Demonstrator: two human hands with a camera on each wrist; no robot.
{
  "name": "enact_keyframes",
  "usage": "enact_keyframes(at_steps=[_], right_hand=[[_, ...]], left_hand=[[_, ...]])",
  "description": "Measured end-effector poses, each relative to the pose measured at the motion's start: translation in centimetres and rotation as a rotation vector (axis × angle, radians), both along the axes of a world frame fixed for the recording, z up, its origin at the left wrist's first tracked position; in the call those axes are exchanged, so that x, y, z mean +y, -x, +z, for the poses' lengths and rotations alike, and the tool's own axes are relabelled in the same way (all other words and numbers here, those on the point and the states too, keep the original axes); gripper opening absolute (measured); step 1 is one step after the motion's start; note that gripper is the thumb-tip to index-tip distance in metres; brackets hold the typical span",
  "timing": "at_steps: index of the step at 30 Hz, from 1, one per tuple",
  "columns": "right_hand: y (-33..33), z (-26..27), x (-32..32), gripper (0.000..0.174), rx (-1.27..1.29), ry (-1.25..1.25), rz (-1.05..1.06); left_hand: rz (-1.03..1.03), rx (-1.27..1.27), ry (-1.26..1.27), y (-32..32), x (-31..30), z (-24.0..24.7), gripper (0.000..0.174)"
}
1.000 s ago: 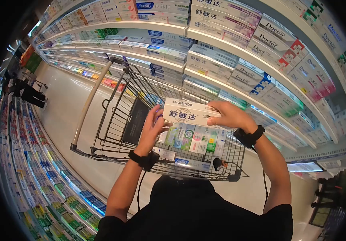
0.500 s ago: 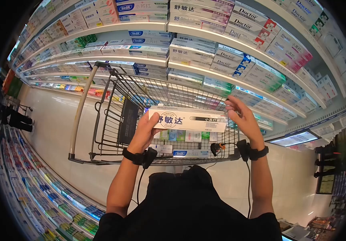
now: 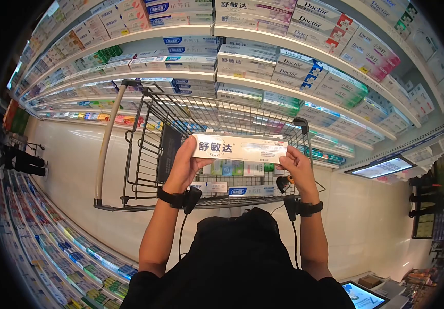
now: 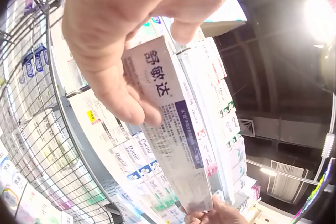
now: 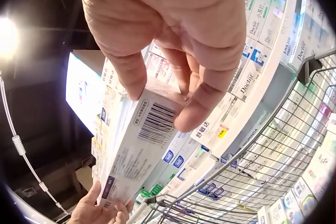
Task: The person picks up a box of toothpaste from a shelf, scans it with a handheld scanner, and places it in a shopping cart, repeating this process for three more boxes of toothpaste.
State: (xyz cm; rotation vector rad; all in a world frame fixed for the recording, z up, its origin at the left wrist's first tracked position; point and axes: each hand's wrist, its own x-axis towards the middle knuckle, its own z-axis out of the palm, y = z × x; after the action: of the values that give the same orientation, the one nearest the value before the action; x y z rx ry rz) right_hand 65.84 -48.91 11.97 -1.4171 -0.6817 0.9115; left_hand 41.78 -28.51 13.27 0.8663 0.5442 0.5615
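Both hands hold a long white toothpaste box (image 3: 240, 148) with dark blue Chinese lettering, level above the shopping cart (image 3: 144, 149). My left hand (image 3: 181, 166) grips its left end, thumb on the front face and fingers behind. At the other end my right hand (image 3: 300, 172) pinches the box between thumb and fingers. The left wrist view shows fine print and a purple band on the back of the box (image 4: 170, 113). A barcode is visible near the right hand (image 5: 173, 29) in the right wrist view. Several toothpaste boxes (image 3: 253, 191) lie in the cart below.
Shelves (image 3: 263, 77) stacked with toothpaste boxes run along the cart's far side. Another stocked shelf (image 3: 62, 237) curves along the left. A lit screen (image 3: 381, 167) stands at the right, and a person in dark clothes (image 3: 23, 157) is far left in the aisle.
The box passed from the right hand to the left, and the right hand came off it. Now the right hand has moved back in and pinches the box's right end.
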Motion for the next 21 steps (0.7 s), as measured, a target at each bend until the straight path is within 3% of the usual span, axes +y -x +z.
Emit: enact_keyframes(at_steps=[21], right_hand=[[1.2, -0.4, 0.2, 0.046, -0.012, 0.023, 0.012]], left_hand=[[0.079, 0.053, -0.017, 1.5, 0.3, -0.7, 0.043]])
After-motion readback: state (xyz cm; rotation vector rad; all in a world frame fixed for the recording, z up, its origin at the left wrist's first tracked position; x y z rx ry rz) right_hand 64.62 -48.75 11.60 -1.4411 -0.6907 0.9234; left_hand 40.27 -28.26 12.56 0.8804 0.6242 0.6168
